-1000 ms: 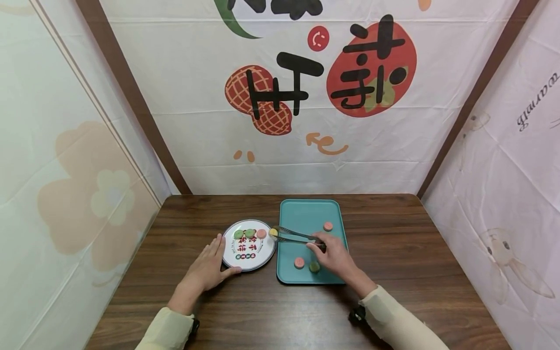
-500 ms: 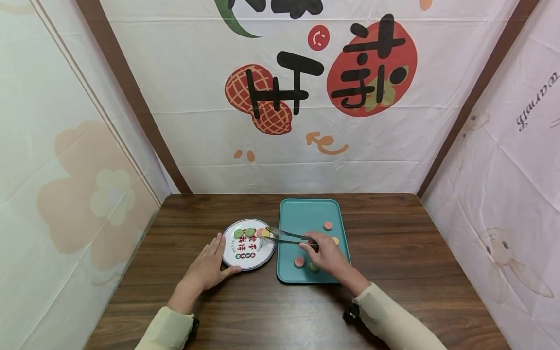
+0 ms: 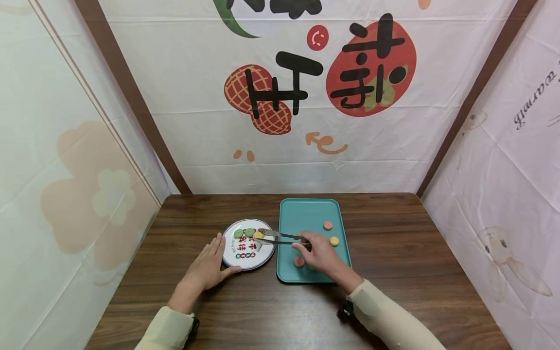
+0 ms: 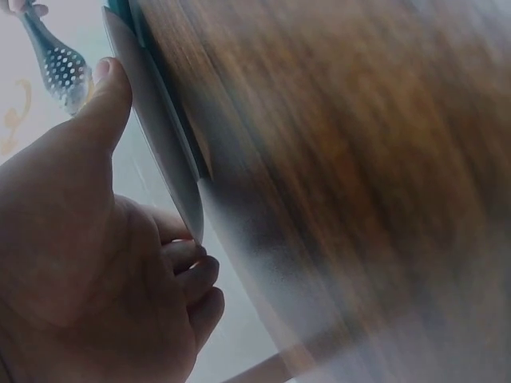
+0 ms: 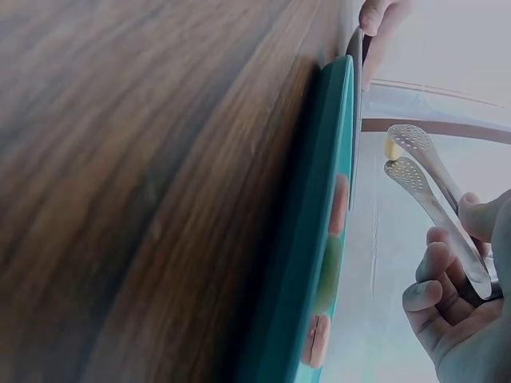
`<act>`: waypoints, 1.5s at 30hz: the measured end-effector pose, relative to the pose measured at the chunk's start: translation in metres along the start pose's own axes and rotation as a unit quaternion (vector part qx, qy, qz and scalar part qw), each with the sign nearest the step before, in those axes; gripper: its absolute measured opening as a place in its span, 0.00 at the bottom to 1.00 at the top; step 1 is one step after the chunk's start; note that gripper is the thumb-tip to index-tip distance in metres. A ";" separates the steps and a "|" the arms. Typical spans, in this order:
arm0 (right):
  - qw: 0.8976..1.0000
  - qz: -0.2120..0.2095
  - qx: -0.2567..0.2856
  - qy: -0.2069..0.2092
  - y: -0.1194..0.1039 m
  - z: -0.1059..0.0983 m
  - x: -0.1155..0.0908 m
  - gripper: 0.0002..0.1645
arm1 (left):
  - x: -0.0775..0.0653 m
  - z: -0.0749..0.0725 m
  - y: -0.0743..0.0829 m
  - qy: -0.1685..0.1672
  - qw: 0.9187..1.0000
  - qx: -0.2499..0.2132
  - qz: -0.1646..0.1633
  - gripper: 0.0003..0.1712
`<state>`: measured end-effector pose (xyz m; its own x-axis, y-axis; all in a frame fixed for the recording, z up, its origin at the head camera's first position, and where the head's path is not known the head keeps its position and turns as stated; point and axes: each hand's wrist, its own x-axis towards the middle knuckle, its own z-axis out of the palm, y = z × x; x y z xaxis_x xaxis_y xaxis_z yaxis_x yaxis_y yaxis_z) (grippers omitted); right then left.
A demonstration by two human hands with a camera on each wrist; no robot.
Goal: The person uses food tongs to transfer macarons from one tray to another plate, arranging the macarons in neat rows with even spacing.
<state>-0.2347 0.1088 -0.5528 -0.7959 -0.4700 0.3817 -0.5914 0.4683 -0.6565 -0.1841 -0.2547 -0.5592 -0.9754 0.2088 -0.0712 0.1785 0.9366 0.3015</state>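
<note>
My right hand (image 3: 321,253) grips metal tongs (image 3: 282,242) whose perforated tips pinch a yellow macaron (image 3: 258,235). In the right wrist view that yellow macaron (image 5: 392,149) shows between the tips. It hangs over the white plate (image 3: 264,253), covering the pink macaron seen there before. To its left on the plate lie two green macarons, one at the outside (image 3: 238,234) and one nearer the tongs (image 3: 249,232). With fingers extended, my left hand (image 3: 205,265) rests against the plate's left rim, thumb along the front edge.
Right of the plate lies a teal tray (image 3: 306,211). On it are a pink macaron (image 3: 327,225), a yellow macaron (image 3: 334,241), another pink macaron (image 3: 299,262) and a green macaron mostly hidden under my right hand. A printed cloth wall (image 3: 262,175) closes the table's back.
My right hand has moved left with the tongs, carrying the yellow macaron from the plate's right rim inward over the plate. A second yellow macaron on the tray has come into sight. The left hand stays still.
</note>
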 end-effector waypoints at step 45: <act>0.997 -0.004 -0.034 -0.063 -0.023 0.038 0.036 0.13 | -0.001 -0.002 0.000 -0.003 1.000 -0.002 -0.003 0.66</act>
<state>-0.2449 0.0529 -0.5488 -0.7712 -0.5618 0.2995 -0.6085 0.5121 -0.6062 -0.1832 -0.2552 -0.5576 -0.9756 0.2052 -0.0786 0.1725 0.9368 0.3045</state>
